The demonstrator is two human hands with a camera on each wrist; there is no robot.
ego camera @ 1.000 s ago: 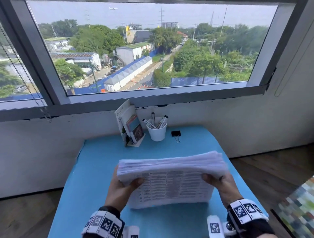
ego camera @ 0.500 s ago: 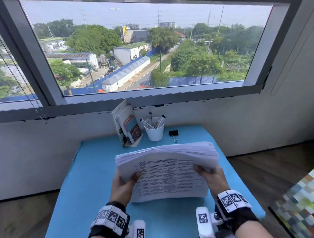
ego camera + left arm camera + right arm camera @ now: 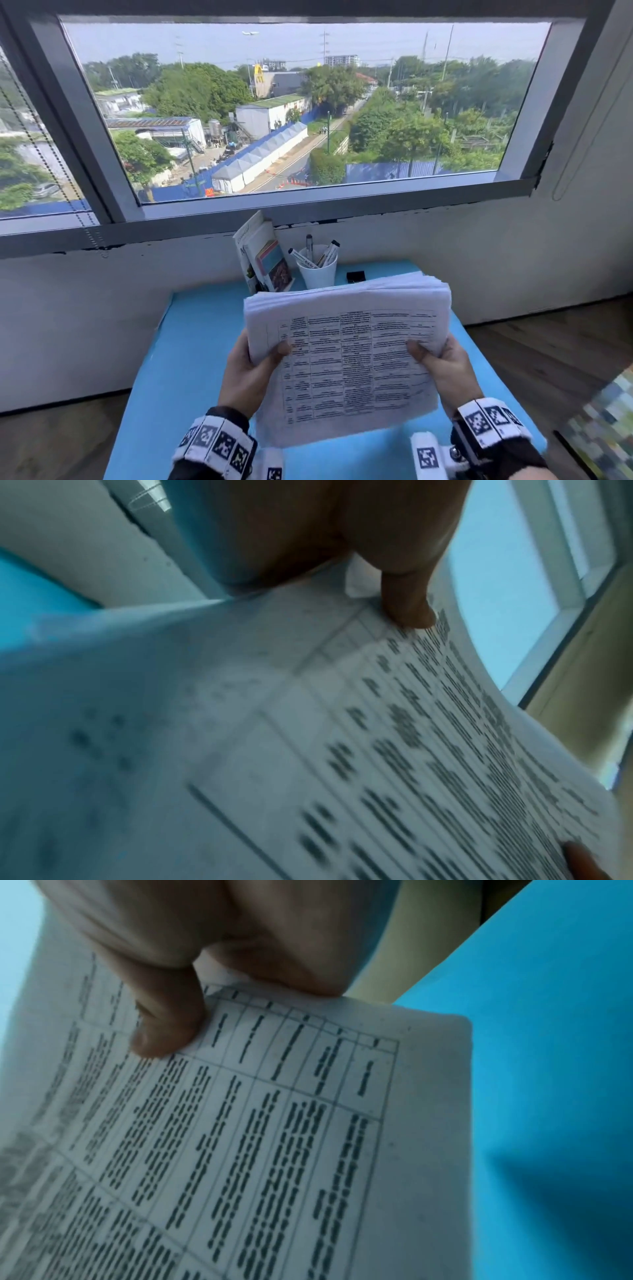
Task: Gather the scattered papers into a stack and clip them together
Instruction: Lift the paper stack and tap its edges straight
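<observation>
A thick stack of printed papers [image 3: 352, 356] is held up off the blue table [image 3: 178, 377], tilted with its printed table facing me. My left hand [image 3: 255, 363] grips the stack's left edge, thumb on the front sheet. My right hand [image 3: 436, 359] grips the right edge the same way. The left wrist view shows my left hand's thumb [image 3: 411, 607] pressing on the papers [image 3: 308, 750]. The right wrist view shows my right hand's thumb [image 3: 164, 1026] on the papers [image 3: 274, 1137]. A black binder clip [image 3: 355, 276] lies on the table behind the stack, partly hidden.
A white cup of pens [image 3: 317, 270] and a few upright booklets [image 3: 265, 260] stand at the table's far edge under the window [image 3: 308, 113]. A white wall runs behind the table. Wooden floor [image 3: 548, 349] shows to the right.
Both hands have lifted the stack off the table and tipped it more upright toward me. The stack now covers part of the binder clip.
</observation>
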